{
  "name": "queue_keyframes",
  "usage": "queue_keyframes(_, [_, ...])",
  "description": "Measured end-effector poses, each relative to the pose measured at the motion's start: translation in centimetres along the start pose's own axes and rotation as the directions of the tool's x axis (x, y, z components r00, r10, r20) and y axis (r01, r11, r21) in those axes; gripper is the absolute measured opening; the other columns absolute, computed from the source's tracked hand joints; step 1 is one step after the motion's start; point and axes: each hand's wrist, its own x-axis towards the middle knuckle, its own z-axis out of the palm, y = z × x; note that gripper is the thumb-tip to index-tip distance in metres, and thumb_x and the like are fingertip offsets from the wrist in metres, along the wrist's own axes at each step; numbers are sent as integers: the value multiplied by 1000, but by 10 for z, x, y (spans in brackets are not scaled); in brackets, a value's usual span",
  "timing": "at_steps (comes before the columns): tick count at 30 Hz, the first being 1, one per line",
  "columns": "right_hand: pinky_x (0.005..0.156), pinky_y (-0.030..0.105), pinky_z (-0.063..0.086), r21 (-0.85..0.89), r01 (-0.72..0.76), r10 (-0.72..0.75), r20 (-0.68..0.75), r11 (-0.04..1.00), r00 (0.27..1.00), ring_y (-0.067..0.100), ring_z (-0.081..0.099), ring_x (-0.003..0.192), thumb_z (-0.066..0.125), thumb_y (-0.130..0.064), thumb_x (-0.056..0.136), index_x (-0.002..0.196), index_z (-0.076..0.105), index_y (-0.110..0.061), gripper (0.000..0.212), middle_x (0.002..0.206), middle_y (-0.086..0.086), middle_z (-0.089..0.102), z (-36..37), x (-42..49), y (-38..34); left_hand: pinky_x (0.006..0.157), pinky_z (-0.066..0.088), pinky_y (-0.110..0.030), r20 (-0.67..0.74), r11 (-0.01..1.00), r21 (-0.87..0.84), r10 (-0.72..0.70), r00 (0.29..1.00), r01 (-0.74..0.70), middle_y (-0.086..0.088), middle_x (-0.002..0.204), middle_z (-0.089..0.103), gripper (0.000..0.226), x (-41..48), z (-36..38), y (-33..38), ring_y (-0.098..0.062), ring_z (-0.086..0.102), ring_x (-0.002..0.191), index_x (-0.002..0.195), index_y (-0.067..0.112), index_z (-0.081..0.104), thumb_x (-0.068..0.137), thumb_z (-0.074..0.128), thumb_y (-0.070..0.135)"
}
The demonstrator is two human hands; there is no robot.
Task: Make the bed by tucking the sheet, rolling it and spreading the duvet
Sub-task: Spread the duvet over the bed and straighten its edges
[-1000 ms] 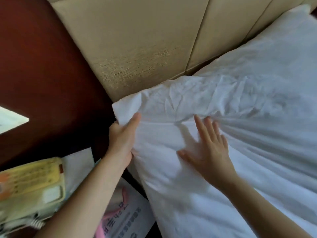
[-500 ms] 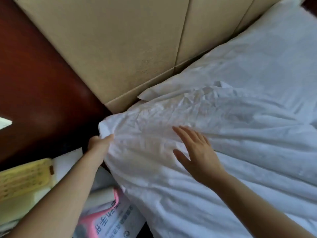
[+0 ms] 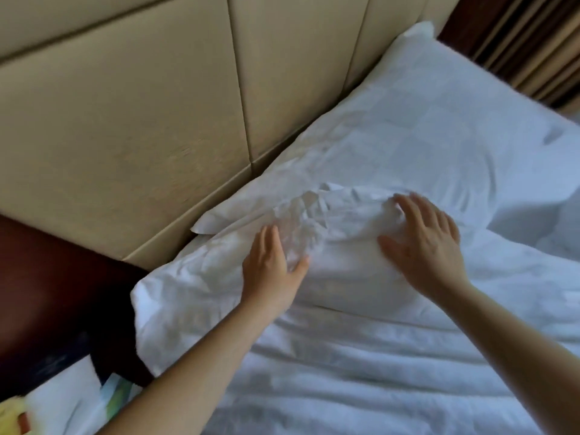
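At the head of the bed, the white duvet [image 3: 345, 356] covers the lower and right part of the view. Its crumpled top edge runs from about 9 o'clock up toward 2 o'clock, and one corner comes to a point at 8 o'clock, overhanging dark reddish wood [image 3: 47, 293]. Both hands lie on that top edge, near each other but apart.

The left hand [image 3: 271, 271] sits just left of centre. It is flat on the cloth and grips nothing; its straight fingers are held together and point to 12 o'clock, with the thumb spread toward 2 o'clock. The right hand [image 3: 426, 246], at 3 o'clock from the left one, is flat as well. Its fingers are spread and aimed at 11 o'clock, its thumb reaches toward 9 o'clock, and the palm presses a raised fold of the duvet. Wrinkled fabric bunches between the two hands.

A white pillow [image 3: 423, 120] lies beyond them toward 1 o'clock, against the beige padded headboard [image 3: 125, 120], which fills the view from 9 to 12 o'clock. One pillow corner pokes out from under the duvet's edge at 10 o'clock of the left hand. Striped brown curtain [image 3: 533, 42] shows at 1 o'clock, at the top right. At 7 o'clock are white papers [image 3: 62, 400] with coloured print, and beside them a blurred yellow object [image 3: 9, 416] that cannot be made out.
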Motion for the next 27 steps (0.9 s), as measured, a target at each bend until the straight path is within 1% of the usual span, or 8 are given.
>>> queue_keyframes(3, [100, 41, 34, 7, 15, -16, 92, 1000, 996, 33, 44, 126, 54, -51, 78, 141, 38, -19, 72, 144, 7, 43, -8, 13, 19, 118, 12, -37, -74, 985, 3, 174, 982, -174, -7, 158, 4, 80, 14, 11, 32, -19, 1, 146, 150, 12, 4, 92, 43, 52])
queue_keyframes(6, [92, 42, 40, 28, -52, 49, 106, 998, 993, 37, 43, 119, 71, -40, 75, 146, 28, -22, 84, 145, 8, 36, -12, 20, 27, 113, 19, -43, -164, 934, 108, 356, 920, -342, -9, 154, 25, 80, 30, 17, 56, -24, 19, 144, 146, 11, 24, 85, 34, 60])
queue_keyframes(11, [73, 34, 40, 113, -149, 122, 218, 982, 968, 30, 55, 109, 68, -46, 75, 131, 36, -28, 67, 122, 0, 55, -14, 17, 39, 113, 13, -46, -115, 893, 286, 392, 913, -348, -10, 148, 36, 90, 50, 32, 87, -27, 28, 140, 143, 10, 33, 74, 26, 67])
queue_keyframes(14, [70, 33, 38, 163, -140, 112, 174, 977, 978, 28, 59, 102, 69, -45, 75, 119, 45, -25, 54, 111, -2, 62, -13, 0, 46, 97, 37, -41, -136, 857, 343, 450, 882, -384, -10, 117, 61, 78, 46, 42, 98, -31, 57, 110, 125, 8, 53, 75, 39, 65])
queue_keyframes(17, [65, 27, 33, 341, -102, 72, 99, 935, 992, 25, 60, 90, 78, -40, 67, 111, 54, -19, 55, 100, 1, 64, 1, -26, 63, 83, 33, -36, -141, 851, 352, 460, 877, -390, -5, 102, 64, 69, 27, 62, 91, -30, 60, 93, 119, 13, 53, 76, 43, 65])
queue_keyframes(20, [78, 23, 34, 368, 26, -48, 51, 930, 998, 20, 53, 89, 61, -51, 70, 109, 51, -25, 49, 97, -3, 58, 9, -57, 85, 79, 34, -36, -146, 857, 312, 470, 871, -410, -4, 98, 66, 60, 3, 85, 79, -30, 59, 87, 114, 17, 47, 78, 45, 65])
queue_keyframes(23, [104, 37, 27, 240, 109, -130, 73, 965, 989, 20, 46, 108, 45, -51, 82, 111, 54, -26, 40, 111, -8, 55, 14, -93, 109, 80, 35, -36, -77, 825, 345, 501, 862, -448, -3, 87, 64, 61, -25, 103, 69, -28, 56, 82, 105, 17, 54, 86, 28, 70])
queue_keyframes(27, [97, 31, 28, 276, 44, -71, 91, 960, 993, 15, 49, 98, 31, -39, 93, 97, 61, -26, 33, 100, -11, 58, 15, -138, 123, 75, 33, -33, 25, 775, 299, 577, 816, -557, 2, 75, 61, 67, -58, 117, 67, -19, 48, 76, 93, 14, 63, 94, 15, 61])
